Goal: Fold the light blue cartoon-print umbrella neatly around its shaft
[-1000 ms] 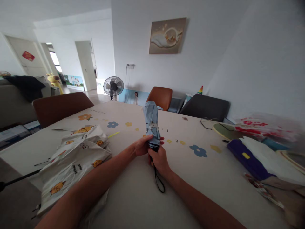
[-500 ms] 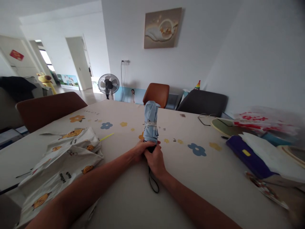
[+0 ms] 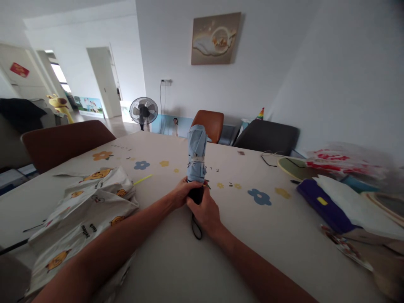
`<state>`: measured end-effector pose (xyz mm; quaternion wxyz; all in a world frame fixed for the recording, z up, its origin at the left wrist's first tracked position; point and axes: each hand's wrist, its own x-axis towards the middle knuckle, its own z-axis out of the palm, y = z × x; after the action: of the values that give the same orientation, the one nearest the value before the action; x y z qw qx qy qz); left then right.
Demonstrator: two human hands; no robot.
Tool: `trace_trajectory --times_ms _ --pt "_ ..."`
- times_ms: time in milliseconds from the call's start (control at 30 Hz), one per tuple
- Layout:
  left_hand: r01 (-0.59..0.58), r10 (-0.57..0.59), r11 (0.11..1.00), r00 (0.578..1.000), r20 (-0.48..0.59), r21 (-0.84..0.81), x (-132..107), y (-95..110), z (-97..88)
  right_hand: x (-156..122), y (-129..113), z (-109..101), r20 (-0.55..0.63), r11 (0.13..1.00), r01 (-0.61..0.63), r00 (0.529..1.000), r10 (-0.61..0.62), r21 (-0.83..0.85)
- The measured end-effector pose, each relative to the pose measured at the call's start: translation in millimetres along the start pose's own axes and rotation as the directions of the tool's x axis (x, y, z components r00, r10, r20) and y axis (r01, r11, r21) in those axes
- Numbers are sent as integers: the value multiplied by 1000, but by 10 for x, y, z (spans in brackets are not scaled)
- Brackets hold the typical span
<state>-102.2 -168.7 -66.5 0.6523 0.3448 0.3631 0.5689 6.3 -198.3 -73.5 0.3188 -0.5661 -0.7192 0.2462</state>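
Observation:
A folded light-blue umbrella stands nearly upright over the middle of the table, its canopy strapped round and its top pointing away from me. Both hands grip its black handle at the lower end. My left hand is closed round the handle from the left, thumb laid across just under the canopy. From the right, my right hand is wrapped round the same handle, with the thumb along its side. A black wrist loop hangs below the hands. Some fingers are hidden behind the handle.
A crumpled white cloth bag with duck prints lies at left. On the right are a purple pouch, a pair of glasses, embroidery hoops and plastic bags. Chairs stand round the table; a fan stands beyond.
The umbrella has risen slightly and shifted a little left, leaning more to the left. More of its black handle shows between my hands, and the loop has swung up and left.

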Motion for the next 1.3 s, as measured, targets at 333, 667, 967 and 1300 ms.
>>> trace_trajectory --times_ms 333,667,967,1300 --pt "-34 36 999 998 51 -40 42 -26 -26 286 263 -168 -318 956 78 948 17 281" --pt "-116 127 968 991 -33 224 -159 -96 269 445 34 -491 -406 701 335 911 -71 629" --pt "-200 222 908 975 -17 369 -345 -66 451 296 -146 -504 -330 669 326 935 -127 667" --pt "-103 97 974 995 36 201 -315 -132 387 303 -153 -529 -321 660 309 941 -107 685"
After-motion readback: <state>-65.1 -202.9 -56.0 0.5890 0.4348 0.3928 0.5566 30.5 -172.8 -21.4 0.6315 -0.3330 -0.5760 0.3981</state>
